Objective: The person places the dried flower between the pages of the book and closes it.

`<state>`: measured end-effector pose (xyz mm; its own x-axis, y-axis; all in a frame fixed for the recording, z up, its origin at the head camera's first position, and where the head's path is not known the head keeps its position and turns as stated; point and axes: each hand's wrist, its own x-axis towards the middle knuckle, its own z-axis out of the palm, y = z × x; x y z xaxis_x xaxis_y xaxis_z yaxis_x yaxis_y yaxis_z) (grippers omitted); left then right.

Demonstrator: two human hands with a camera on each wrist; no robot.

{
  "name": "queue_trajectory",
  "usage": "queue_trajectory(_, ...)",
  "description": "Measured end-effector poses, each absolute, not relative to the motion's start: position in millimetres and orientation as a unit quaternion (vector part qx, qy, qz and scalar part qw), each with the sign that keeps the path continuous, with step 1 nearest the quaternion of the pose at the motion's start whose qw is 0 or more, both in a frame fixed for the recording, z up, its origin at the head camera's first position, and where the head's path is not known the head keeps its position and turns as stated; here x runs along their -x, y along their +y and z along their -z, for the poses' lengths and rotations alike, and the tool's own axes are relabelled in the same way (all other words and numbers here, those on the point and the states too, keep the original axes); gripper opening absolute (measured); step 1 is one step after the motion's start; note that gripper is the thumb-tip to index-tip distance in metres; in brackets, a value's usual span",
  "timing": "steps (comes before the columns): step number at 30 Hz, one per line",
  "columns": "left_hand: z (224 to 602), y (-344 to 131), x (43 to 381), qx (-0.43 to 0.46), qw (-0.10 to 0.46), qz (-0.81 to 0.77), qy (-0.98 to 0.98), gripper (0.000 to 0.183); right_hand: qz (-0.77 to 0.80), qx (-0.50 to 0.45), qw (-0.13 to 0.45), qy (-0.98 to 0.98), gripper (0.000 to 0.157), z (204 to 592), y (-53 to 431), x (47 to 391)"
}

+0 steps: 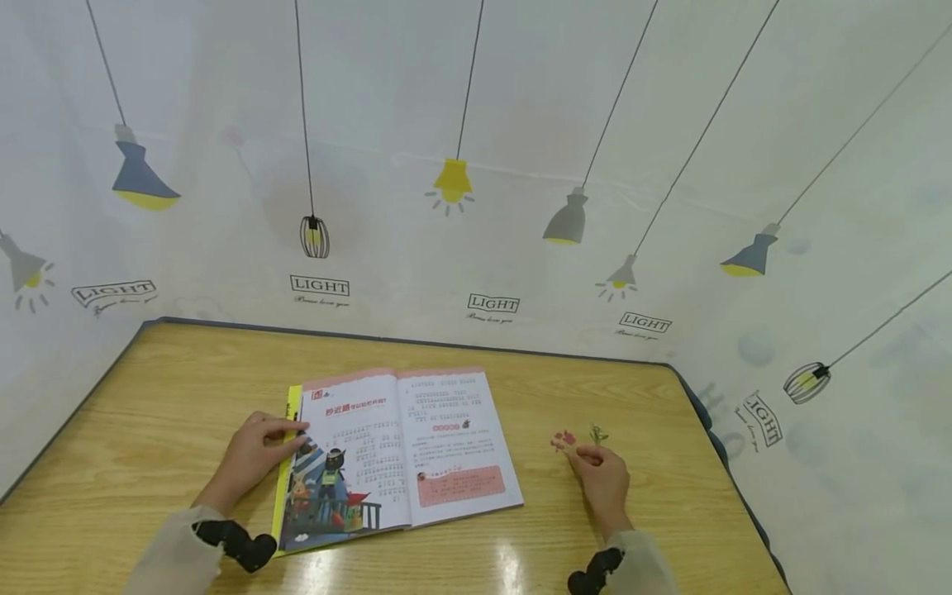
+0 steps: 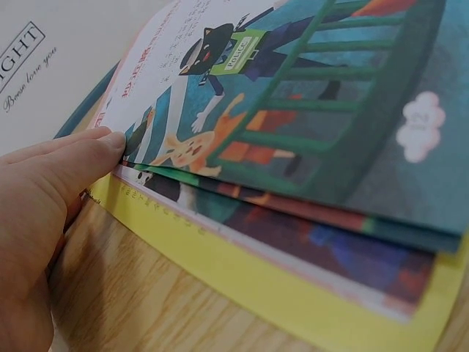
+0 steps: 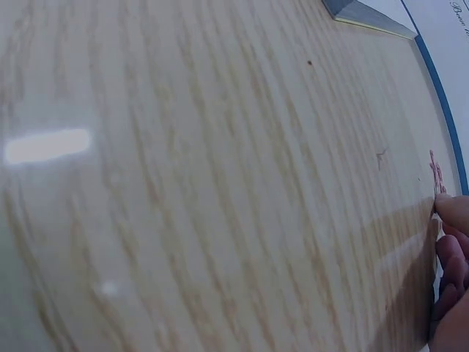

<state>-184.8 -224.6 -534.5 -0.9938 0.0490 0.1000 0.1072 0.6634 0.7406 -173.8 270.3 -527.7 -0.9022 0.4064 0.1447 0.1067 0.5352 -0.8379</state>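
An open illustrated book point(image 1: 461, 430) lies on the table, its left page showing a black cat in a police vest. My left hand point(image 1: 253, 454) is at the left edge of that page, thumb and forefinger extended over the paper. In the left wrist view the same hand point(image 2: 51, 183) touches the edge of the pages point(image 2: 293, 125), which stand slightly apart above the yellow cover border point(image 2: 242, 293). Right of the book, my right hand point(image 1: 604, 483) pinches a small pink flower point(image 1: 563, 440). A green sprig point(image 1: 598, 434) shows just beyond its fingers; whether it is held too, I cannot tell.
The wood-grain table point(image 1: 223, 364) has a dark border at its back and sides. White curtain-like sheeting point(image 1: 402, 91) printed with hanging lamps rises behind and at both sides. A corner of the book point(image 3: 374, 18) appears at the top of the right wrist view.
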Motion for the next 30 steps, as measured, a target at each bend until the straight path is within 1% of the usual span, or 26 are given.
queue_trajectory(3,535.3,-224.6,184.7,0.045,0.042,0.406,-0.912,0.034,-0.454,0.152,0.162,-0.863,0.018,526.5,269.3,173.7)
queue_trajectory(6,535.7,-224.4,184.5,0.043,0.046,0.406,-0.912,0.033,-0.438,0.174,0.134,-0.871,0.017,525.4,268.6,175.6)
queue_trajectory(11,533.4,-224.4,184.2,0.043,0.033,0.412,-0.91,0.036,-0.417,0.192,0.103,-0.882,0.018,521.9,267.9,178.3)
queue_trajectory(16,531.9,-224.1,183.7,0.041,0.028,0.412,-0.91,0.038,-0.407,0.202,0.086,-0.887,0.017,519.5,267.3,179.7)
queue_trajectory(30,532.4,-224.1,183.1,0.046,0.039,0.413,-0.909,0.034,-0.387,0.196,0.056,-0.899,0.017,512.6,267.9,180.4)
